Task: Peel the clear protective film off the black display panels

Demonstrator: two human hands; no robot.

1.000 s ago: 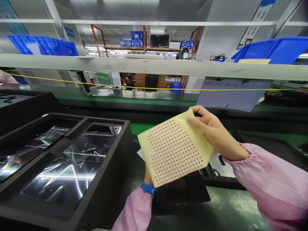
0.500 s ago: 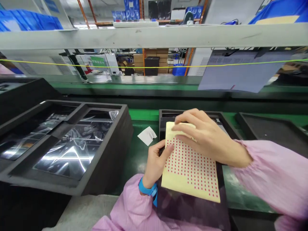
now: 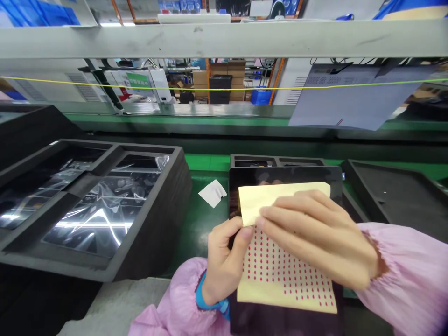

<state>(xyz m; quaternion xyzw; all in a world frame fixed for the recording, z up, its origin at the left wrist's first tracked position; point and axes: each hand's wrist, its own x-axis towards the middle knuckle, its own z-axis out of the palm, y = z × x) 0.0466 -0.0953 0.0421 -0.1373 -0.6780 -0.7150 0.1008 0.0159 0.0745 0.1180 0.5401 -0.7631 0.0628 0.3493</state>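
Observation:
My left hand [image 3: 227, 256] pinches the left edge of a yellow sticker sheet [image 3: 285, 291] between thumb and fingers. Rows of small red arrow-shaped stickers cover its middle, and its upper part bends along a crease. My right hand [image 3: 315, 233] lies across the sheet, fingers together, their tips touching it close to my left thumb. Its thumb is hidden, so whatever those fingertips pinch cannot be made out. Beneath the sheet is a dark glossy flat panel [image 3: 280, 176], tilted toward me, its lower part running out of view.
At left stands a stack of black foam trays [image 3: 154, 219] holding film-covered dark panels. A white paper scrap [image 3: 213, 193] lies on the green surface. Behind my hands is another foam tray [image 3: 276, 159]; a further black tray [image 3: 402, 191] sits right. A yellow cord [image 3: 224, 89] crosses ahead.
The sheet's upper part now bends, with the crease by my fingertips. My right hand has moved lower over the sheet, and more of the dark panel shows above it.

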